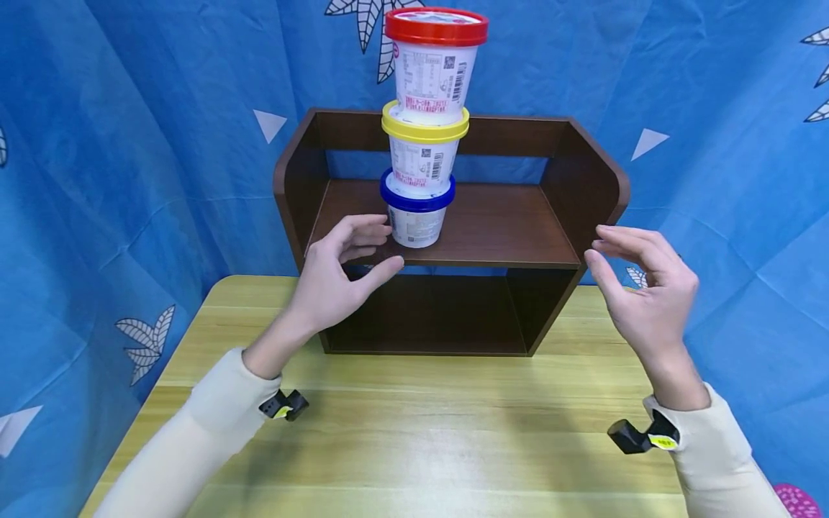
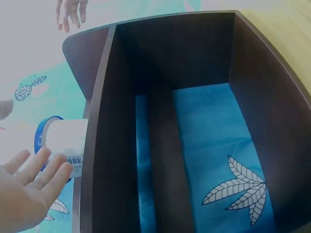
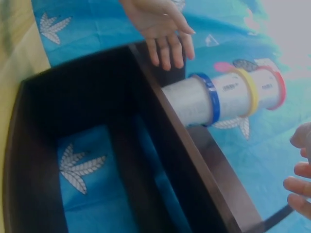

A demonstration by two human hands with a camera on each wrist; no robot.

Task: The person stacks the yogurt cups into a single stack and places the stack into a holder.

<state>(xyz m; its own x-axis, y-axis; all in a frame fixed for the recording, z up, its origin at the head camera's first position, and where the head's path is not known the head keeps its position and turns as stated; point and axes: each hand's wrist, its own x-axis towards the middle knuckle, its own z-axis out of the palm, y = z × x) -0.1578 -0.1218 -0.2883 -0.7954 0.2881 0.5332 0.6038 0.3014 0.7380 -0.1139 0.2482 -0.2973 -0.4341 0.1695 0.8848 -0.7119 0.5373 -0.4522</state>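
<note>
Three white tubs with printed labels stand stacked on the upper shelf of a dark brown rack (image 1: 512,223). At the bottom is the blue-lidded tub (image 1: 417,226), above it the yellow-lidded tub (image 1: 421,164), and on top the red-lidded tub (image 1: 430,83). My left hand (image 1: 333,277) is beside the blue-lidded tub, thumb and fingers spread apart; whether the fingertips touch it I cannot tell. Past the rack's right side my right hand (image 1: 650,291) hangs in the air, its fingers gently bent around nothing. The right wrist view shows the whole stack from the side.
The rack stands on a light wooden table (image 1: 421,432), with an open lower compartment (image 1: 427,313) facing me. Its raised side panels (image 1: 586,187) flank the upper shelf. Behind hangs a blue patterned cloth (image 1: 162,144).
</note>
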